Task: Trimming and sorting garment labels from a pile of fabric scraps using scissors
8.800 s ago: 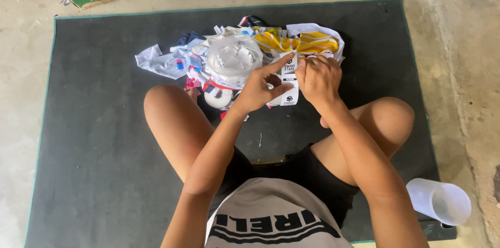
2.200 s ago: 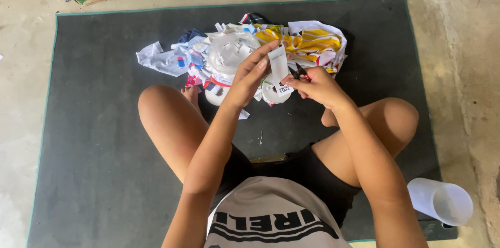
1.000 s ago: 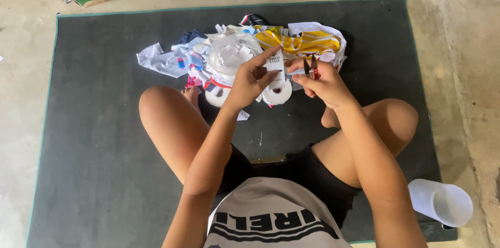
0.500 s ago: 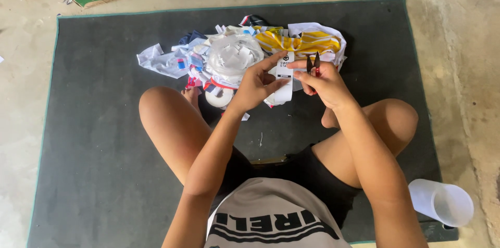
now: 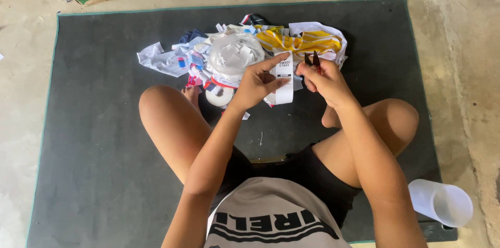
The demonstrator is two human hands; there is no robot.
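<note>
On a grey mat (image 5: pixel 94 138), a label (image 5: pixel 284 77) is pinched by the left hand (image 5: pixel 255 82); scissors (image 5: pixel 312 60) are gripped by the right hand (image 5: pixel 323 79), where fingertips beside the blades could be nicked

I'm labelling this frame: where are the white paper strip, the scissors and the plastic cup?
white paper strip (image 5: pixel 284 79): head view, middle of the strip.
scissors (image 5: pixel 314 59): head view, dark blades above the right hand.
plastic cup (image 5: pixel 440 202): head view, its side wall.
</note>
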